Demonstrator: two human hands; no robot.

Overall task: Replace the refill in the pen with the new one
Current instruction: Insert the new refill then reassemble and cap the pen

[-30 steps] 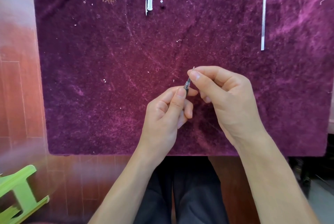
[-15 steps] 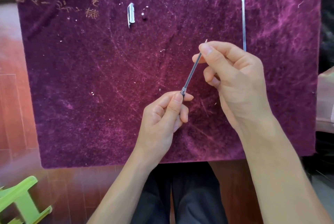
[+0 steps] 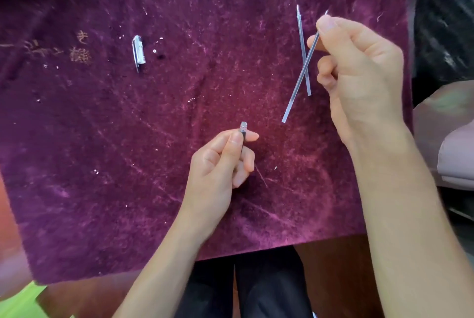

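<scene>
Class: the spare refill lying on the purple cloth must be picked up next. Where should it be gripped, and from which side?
Pinch the spare refill across its thin shaft near the middle, from above: it lies flat on the cloth, and the held refill crosses over its lower half.

A deep purple velvet cloth [image 3: 102, 163], scuffed with pale streaks and specks, is covering most of the view and lying over a reddish-brown wooden surface [image 3: 331, 274] that is showing along the near edge. A bright green plastic object [image 3: 18, 302] is poking in at the lower left corner. Something pale lilac and rounded [image 3: 446, 143] is sitting at the right edge, beneath a dark, glossy area.
</scene>
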